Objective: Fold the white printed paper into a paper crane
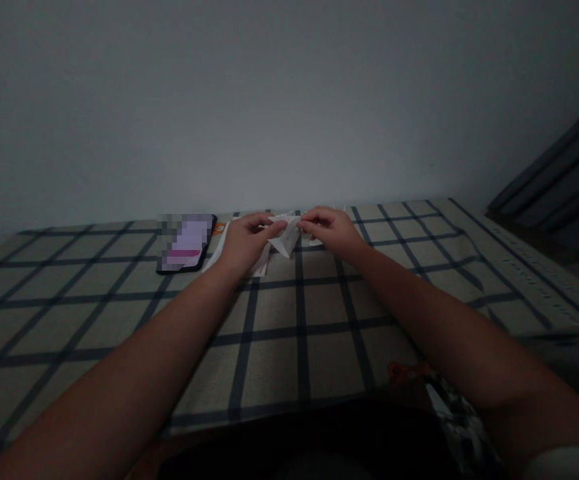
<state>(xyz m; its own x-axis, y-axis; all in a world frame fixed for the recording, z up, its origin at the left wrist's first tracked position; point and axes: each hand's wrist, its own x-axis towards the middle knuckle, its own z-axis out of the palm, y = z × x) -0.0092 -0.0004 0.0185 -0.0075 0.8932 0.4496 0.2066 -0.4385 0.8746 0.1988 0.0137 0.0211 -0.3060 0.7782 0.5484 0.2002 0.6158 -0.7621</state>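
Between my two hands is a thin white sheet (pixel 285 241), which looks like paper or tissue, gathered and hanging to a point. My left hand (pixel 248 241) pinches its left side between thumb and fingers. At the upper right edge, my right hand (pixel 333 230) grips it with the fingertips. Beneath and beside my left hand lie flat white papers (pixel 260 265), partly covered by the hand. Some more whitish, thin material (pixel 314 242) shows under my right hand; its kind is unclear in the dim light.
A phone (pixel 187 244) with a lit, blurred screen lies left of the papers. An orange printed patch (pixel 218 229) shows beside it. The checked tablecloth (pixel 274 347) covers the table, which meets a plain wall (pixel 279 107). Dark folded fabric (pixel 564 167) hangs at the right.
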